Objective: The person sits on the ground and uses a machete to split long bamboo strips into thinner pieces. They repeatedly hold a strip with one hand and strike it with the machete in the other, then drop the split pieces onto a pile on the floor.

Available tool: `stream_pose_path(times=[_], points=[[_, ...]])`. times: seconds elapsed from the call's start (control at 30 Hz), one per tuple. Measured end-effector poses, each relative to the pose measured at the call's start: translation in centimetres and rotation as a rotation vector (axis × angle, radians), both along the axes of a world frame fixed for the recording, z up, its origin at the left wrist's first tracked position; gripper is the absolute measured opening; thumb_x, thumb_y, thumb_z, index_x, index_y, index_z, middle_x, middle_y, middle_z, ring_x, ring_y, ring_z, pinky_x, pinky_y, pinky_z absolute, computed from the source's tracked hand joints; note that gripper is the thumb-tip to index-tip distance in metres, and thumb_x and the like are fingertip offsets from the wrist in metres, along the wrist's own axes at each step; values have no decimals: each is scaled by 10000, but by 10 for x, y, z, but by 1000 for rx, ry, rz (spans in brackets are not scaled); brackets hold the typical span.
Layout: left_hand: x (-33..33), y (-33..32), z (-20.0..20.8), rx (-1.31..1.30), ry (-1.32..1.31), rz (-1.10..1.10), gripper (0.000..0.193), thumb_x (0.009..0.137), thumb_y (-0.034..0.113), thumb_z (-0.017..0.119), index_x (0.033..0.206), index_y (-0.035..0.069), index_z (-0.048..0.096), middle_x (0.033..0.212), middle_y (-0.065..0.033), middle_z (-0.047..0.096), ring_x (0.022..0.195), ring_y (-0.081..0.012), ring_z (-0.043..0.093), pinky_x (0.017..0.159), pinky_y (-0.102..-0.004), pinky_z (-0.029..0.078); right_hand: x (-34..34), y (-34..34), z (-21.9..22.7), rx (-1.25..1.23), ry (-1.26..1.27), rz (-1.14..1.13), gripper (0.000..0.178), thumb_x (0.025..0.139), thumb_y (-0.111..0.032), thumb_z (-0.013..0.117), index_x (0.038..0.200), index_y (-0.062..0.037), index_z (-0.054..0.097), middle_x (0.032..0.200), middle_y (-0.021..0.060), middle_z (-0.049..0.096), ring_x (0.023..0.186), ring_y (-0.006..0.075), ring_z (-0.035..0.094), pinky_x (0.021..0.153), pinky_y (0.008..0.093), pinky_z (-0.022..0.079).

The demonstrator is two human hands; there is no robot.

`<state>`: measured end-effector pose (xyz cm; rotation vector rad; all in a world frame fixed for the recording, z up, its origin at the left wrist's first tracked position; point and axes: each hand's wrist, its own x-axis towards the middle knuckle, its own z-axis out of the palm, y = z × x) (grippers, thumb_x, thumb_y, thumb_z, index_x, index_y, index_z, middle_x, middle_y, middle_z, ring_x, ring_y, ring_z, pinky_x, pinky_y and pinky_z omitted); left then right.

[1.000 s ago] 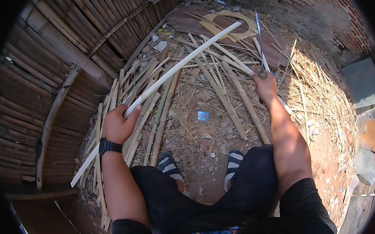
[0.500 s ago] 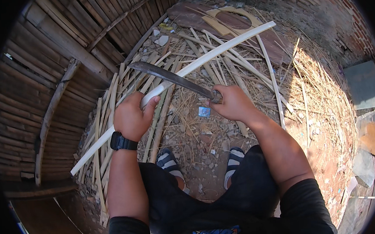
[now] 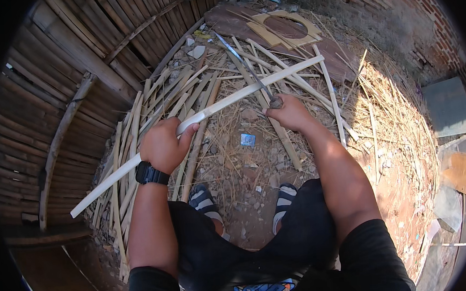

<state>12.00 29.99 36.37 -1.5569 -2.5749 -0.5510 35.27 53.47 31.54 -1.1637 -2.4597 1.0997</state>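
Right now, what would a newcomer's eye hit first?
The long pale slat running diagonally across the middle, gripped in the left hand. Then the machete in the right hand, blade pointing up and left, crossing the slat in view; contact is unclear. At the top, right of centre, a yellowish board with a big round hole.

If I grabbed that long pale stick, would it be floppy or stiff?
The long pale stick is probably stiff, because it juts out on both sides of the left hand without visibly drooping. It's likely light for its length: it looks thin, and one hand grips it. Its sides look flat, so it might not roll much.
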Motion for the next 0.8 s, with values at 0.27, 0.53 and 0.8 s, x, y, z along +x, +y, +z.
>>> stream_pose_path(times=[0.27,0.53,0.8], points=[[-1,2,-11,21,-11,-86,517,919,530,712,819,23,693,726,-171,664,683,-395,662,623,-485,510,1,-26,-10,200,-44,272,499,841,-357,811,1184,-13,693,823,194,716,808,364,709,793,436,540],[-7,-2,0,-34,-58,-27,535,932,548,689,797,30,701,683,-181,653,688,-395,666,636,-485,521,20,18,-19,-39,73,-165,432,836,-341,797,1147,-50,727,917,234,727,901,390,712,843,451,541],[-15,-14,-3,-81,-221,-98,604,894,604,710,791,9,688,595,-184,599,608,-400,639,594,-477,499,-2,-25,17,112,-143,354,403,828,-330,807,1086,-32,720,871,201,725,811,347,700,787,425,541]])
